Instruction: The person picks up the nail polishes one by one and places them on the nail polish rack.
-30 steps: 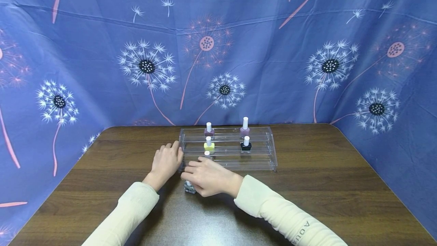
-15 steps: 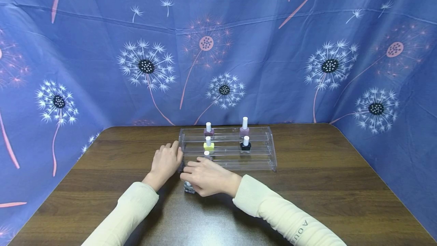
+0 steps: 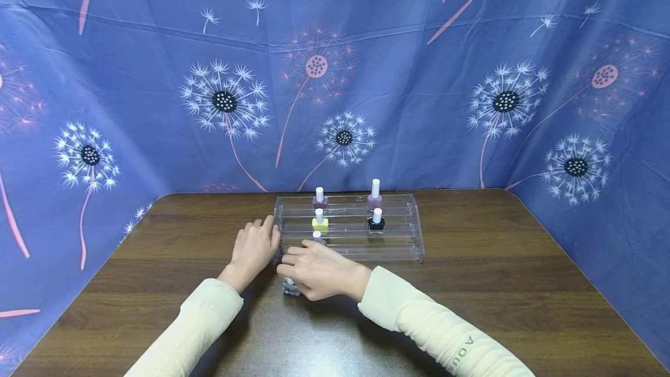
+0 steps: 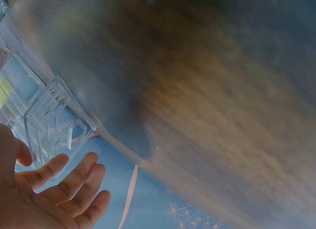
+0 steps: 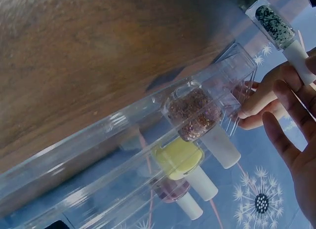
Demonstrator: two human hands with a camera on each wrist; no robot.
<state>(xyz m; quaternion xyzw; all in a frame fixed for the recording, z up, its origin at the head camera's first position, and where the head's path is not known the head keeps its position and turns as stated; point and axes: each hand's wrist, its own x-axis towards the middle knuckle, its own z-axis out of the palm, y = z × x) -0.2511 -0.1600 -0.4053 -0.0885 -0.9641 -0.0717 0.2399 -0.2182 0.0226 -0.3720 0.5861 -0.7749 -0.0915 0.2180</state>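
Observation:
My right hand [image 3: 321, 272] pinches the white cap of a nail polish bottle [image 5: 273, 24] with black-and-white flecks. It hangs in front of the left end of a clear tiered rack [image 3: 387, 253], its cap mostly covered by my fingers in the head view. My left hand [image 3: 253, 249] rests against the rack's left end, and its fingers [image 4: 74, 184] look loosely extended in the left wrist view. On the rack's left side stand a glitter nail polish [image 5: 195, 113], a yellow one [image 3: 320, 224] and a dark purple one [image 3: 321, 203].
Further right on the rack are a black nail polish [image 3: 377, 224] and, on the top tier, a mauve one [image 3: 374, 202]. A brown wooden table [image 3: 497, 284] carries the rack. Blue dandelion-patterned cloth [image 3: 408, 103] hangs behind and at both sides.
Both hands keep their places almost exactly. The flecked nail polish bottle shifts only very slightly in the right hand's fingers.

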